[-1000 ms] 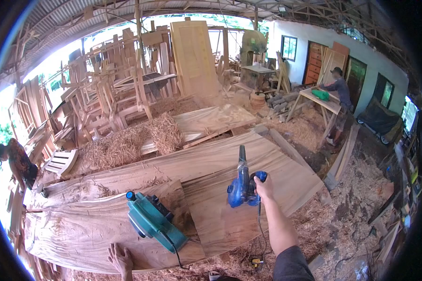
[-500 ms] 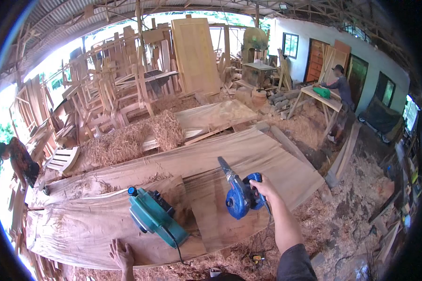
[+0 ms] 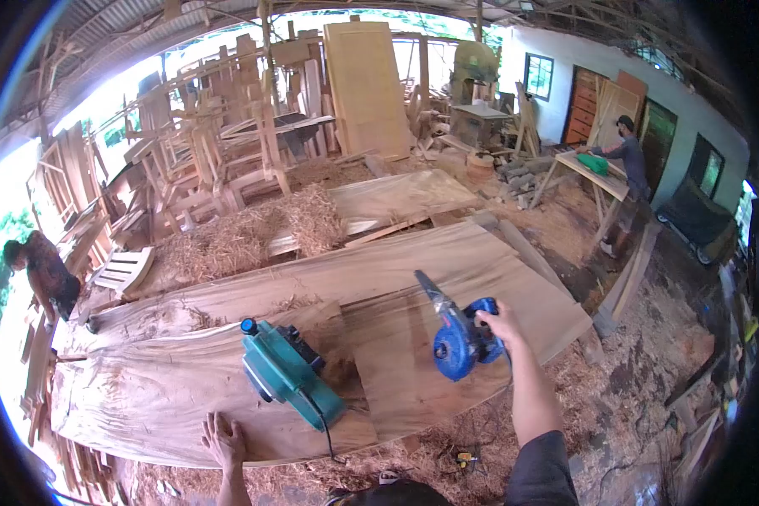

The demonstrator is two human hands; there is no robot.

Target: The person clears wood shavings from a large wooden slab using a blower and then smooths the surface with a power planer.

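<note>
My right hand point(image 3: 499, 323) is wrapped round the handle of a blue blower point(image 3: 457, 344), held above the right part of a broad wooden slab point(image 3: 160, 392). The blower's dark nozzle points up and to the left. With fingers spread, my left hand point(image 3: 223, 440) lies on the slab near its front edge and holds nothing. A green power planer point(image 3: 288, 371) rests on the slab between my hands, its black cord hanging over the front edge.
Wood shavings point(image 3: 312, 221) are heaped behind the slab. One person point(image 3: 42, 274) bends at the far left; another point(image 3: 629, 160) stands at a wooden table point(image 3: 594, 175) at the back right. Chair frames and a tall panel point(image 3: 367, 93) stand behind. Shavings cover the ground in front.
The blower in my right hand has shifted right and slightly up over the slab. The whole view has also shifted a little. My left hand stays on the slab.
</note>
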